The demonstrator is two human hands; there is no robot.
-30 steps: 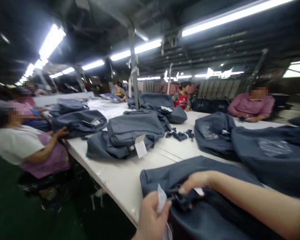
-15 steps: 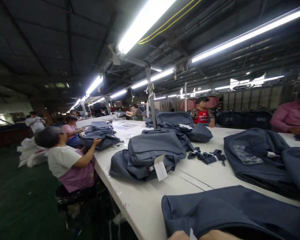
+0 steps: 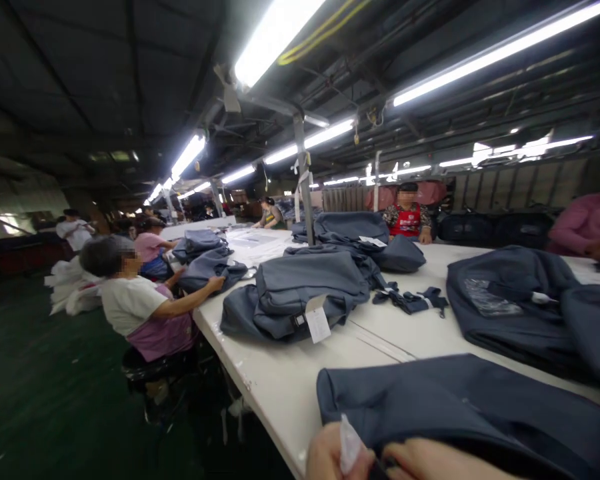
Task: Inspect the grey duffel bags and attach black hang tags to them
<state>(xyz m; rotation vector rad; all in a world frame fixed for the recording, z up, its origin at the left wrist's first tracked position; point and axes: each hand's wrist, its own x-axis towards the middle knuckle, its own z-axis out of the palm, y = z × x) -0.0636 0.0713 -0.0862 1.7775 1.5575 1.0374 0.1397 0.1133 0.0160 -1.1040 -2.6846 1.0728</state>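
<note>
At the bottom edge, my left hand [image 3: 329, 455] is closed, with a thin, crumpled white wrapping piece [image 3: 350, 443] sticking up between its fingers. Close beside it on the right, my right hand [image 3: 430, 459] has its fingers bent together at a narrow dark strip [image 3: 379, 471] that runs between the two hands. The strip is mostly cut off by the frame, so its kind is unclear. Just beyond both hands lies a dark blue-grey fabric bag [image 3: 430, 393], flat on the white table [image 3: 275, 383], its dark opening facing me.
A stuffed bag with a white tag [image 3: 319, 323] stands farther up the table. Bundled straps [image 3: 413, 301] lie right of it, and another bag [image 3: 510, 307] at the right. A metal post [image 3: 305, 180] rises mid-table. Co-workers sit along the left side [image 3: 130, 300] and the far side [image 3: 409, 220].
My hands have come further up into view, and the white piece now shows more fully. The view has shifted slightly. The co-worker at left has an arm reaching further over a bag.
</note>
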